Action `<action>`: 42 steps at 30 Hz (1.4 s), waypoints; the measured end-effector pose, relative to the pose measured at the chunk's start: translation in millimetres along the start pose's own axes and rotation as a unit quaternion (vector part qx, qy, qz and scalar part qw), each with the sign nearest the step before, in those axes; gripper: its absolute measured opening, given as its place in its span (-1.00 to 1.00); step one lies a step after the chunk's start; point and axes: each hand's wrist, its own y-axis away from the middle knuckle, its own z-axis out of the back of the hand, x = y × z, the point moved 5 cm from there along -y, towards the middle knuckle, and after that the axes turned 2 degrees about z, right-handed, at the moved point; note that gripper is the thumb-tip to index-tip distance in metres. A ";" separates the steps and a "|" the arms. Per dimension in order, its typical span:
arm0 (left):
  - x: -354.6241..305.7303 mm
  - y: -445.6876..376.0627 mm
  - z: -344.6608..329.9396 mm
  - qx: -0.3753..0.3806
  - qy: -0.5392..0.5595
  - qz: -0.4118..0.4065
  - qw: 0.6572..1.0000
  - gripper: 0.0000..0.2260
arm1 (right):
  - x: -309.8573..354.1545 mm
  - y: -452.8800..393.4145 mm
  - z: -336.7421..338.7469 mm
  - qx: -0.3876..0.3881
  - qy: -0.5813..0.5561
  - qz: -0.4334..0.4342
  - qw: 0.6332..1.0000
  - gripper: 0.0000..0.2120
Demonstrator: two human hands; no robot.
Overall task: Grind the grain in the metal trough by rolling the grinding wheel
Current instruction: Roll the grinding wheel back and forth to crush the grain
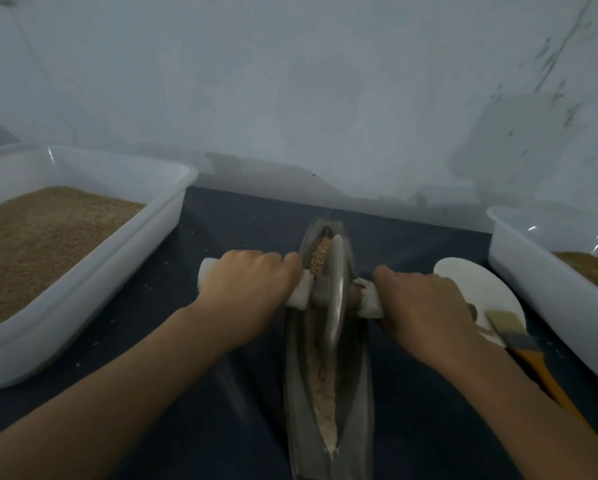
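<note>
Fingers of the left hand (252, 282) and right hand (425, 303) curl tight round the white-wrapped axle ends, one on each side of the grinding wheel (335, 296); the wheel stands upright in the metal trough (356, 375), whose long axis runs near to far; whole grain (317, 260) is heaped just beyond the wheel, so the next roll should go away from the person; pale meal lies on the near side; a white bin (93, 282) sits left, a plate (481, 289) and brush (519, 341) right, neither blocking the stroke.
</note>
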 end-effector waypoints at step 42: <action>-8.5 20.3 7.0 -0.011 -0.024 -0.067 0.997 -0.44 | 8.0 26.5 13.5 0.043 -0.016 0.031 0.998 -0.34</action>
